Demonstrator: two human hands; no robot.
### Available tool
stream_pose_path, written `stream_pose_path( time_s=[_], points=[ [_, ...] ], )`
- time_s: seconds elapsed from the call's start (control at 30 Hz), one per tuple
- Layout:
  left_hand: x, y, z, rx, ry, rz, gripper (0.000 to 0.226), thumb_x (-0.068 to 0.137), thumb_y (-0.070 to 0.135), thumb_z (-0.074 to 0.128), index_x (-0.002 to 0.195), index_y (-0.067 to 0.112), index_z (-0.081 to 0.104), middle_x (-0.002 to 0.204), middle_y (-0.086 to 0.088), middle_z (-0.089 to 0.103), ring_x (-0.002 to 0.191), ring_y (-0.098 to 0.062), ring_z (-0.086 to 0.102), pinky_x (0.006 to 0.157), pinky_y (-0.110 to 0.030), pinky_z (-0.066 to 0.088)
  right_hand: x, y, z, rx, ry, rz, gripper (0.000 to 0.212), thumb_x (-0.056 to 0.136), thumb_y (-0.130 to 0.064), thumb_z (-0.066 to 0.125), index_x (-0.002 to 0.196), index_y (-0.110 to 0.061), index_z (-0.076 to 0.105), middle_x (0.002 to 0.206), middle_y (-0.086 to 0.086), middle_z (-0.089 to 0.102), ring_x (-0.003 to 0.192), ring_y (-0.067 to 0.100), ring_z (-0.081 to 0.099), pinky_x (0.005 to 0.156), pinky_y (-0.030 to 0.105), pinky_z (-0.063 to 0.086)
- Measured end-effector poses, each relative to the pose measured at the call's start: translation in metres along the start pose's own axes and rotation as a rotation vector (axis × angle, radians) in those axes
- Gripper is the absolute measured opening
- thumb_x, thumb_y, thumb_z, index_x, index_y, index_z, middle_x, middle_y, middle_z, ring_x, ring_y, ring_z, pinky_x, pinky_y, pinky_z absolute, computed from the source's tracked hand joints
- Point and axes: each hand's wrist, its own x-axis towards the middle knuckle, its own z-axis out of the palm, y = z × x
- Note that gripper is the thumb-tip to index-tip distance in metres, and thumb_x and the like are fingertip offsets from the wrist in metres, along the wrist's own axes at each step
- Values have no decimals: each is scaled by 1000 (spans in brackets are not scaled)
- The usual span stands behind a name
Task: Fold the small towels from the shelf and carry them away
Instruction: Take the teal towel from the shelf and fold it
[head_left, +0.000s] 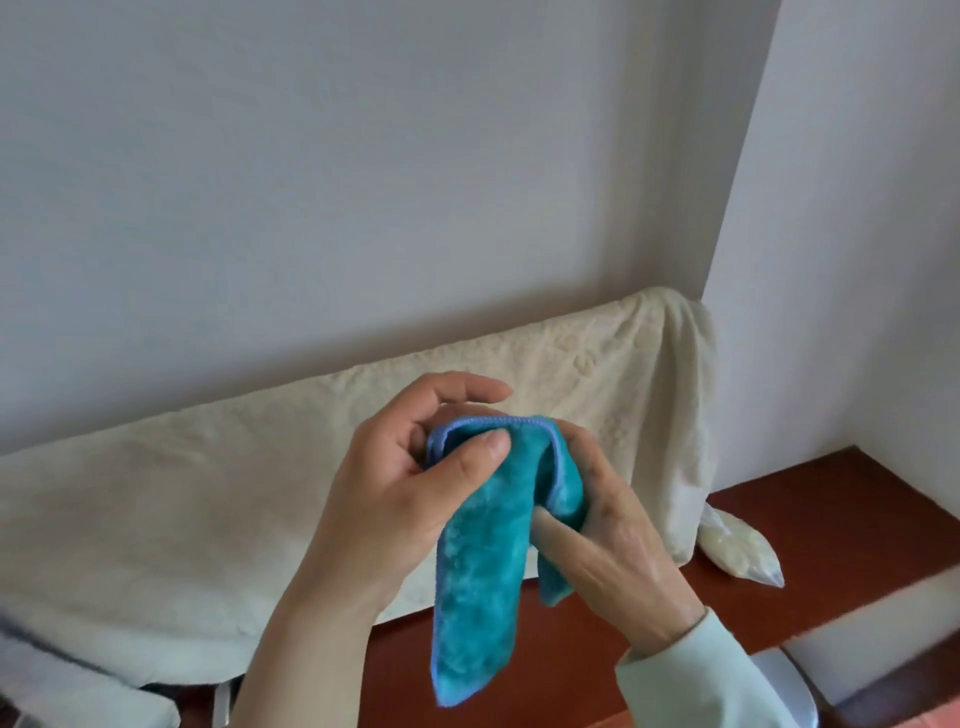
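A small teal towel (480, 561) with a blue stitched hem hangs in the air in front of me, draped over itself at the top. My left hand (400, 483) pinches its upper left corner between thumb and fingers. My right hand (613, 525) grips the upper right fold, with one finger poking under the cloth. The towel's lower end dangles free above the reddish wooden surface (831, 530). No shelf is visible.
A cream quilted blanket (208, 493) covers a long piece of furniture against the white wall (363, 182). A clear plastic bag (737, 551) of pale contents lies on the wood by the blanket's right end. A grey-white object (789, 686) sits at bottom right.
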Motion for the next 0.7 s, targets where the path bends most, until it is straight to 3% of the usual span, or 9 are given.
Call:
stream_pose_path(
  time_s=[0.07,0.13,0.33,0.5,0.7],
  points=[
    [-1,3,0,3,25,7,27,71,36,77,98,34,75,89,-2,78,78,-16,74,68,-28,58,1,0,-7,-21,30,5,58,89,4,59,133,-32,50,100,-5,67,55,7,63,50,22,51],
    [-2,4,-3,12,78,16,29,69,39,79,97,34,75,86,-2,77,76,-17,71,70,-32,58,0,2,-15,-64,62,-7,53,89,8,58,125,-31,52,102,-16,66,68,-1,63,58,14,49],
    [4,1,-14,3,253,35,29,64,42,79,90,29,77,83,3,74,80,-21,68,80,-45,52,0,7,-45,-134,158,-3,27,85,8,60,94,-18,58,97,-15,70,77,3,63,65,11,48],
    [7,-6,-26,-18,399,51,28,67,42,79,88,24,76,81,2,72,82,-23,67,80,-46,52,4,5,-56,-37,170,-11,8,98,-15,63,90,-18,62,77,4,62,63,7,50,57,14,41],
    [8,-17,-20,40,471,25,23,69,42,80,87,27,77,85,5,74,86,-20,69,86,-47,54,12,3,-51,177,124,-50,27,99,-36,57,91,-10,59,81,20,53,77,19,55,70,22,48]
  ],
)
